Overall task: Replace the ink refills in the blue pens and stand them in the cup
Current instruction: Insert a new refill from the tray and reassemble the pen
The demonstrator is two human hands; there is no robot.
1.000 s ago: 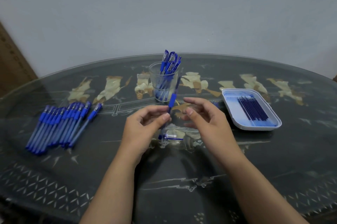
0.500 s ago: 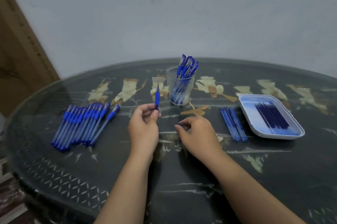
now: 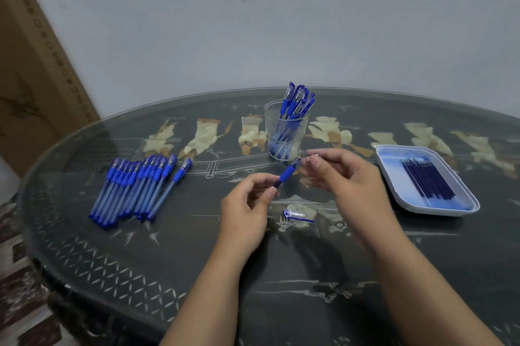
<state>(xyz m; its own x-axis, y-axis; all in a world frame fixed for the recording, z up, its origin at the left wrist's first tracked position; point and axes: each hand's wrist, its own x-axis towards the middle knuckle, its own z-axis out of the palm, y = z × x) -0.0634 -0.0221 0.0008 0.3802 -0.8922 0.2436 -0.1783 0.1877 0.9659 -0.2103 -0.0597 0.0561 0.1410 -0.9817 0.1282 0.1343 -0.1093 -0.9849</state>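
My left hand (image 3: 247, 205) grips the barrel of an uncapped blue pen (image 3: 287, 174), which slants up to the right. My right hand (image 3: 340, 176) pinches the pen's clear front tip between thumb and forefinger. The pen's clear cap (image 3: 297, 215) lies on the table below my hands. Just behind the hands stands a glass cup (image 3: 285, 134) with several capped blue pens in it. Several more capped blue pens (image 3: 138, 188) lie in a row on the left. A white tray (image 3: 439, 212) on the right holds several dark blue refills (image 3: 427, 181).
The round dark table (image 3: 281, 275) has a glass top and a curved front-left edge. A grey wall stands close behind it. A tall brown cardboard box (image 3: 31, 78) leans at the far left.
My right hand has risen from the table to the pen's tip. The left hand has tilted the pen from upright to slanting right. The cap now lies uncovered on the table.
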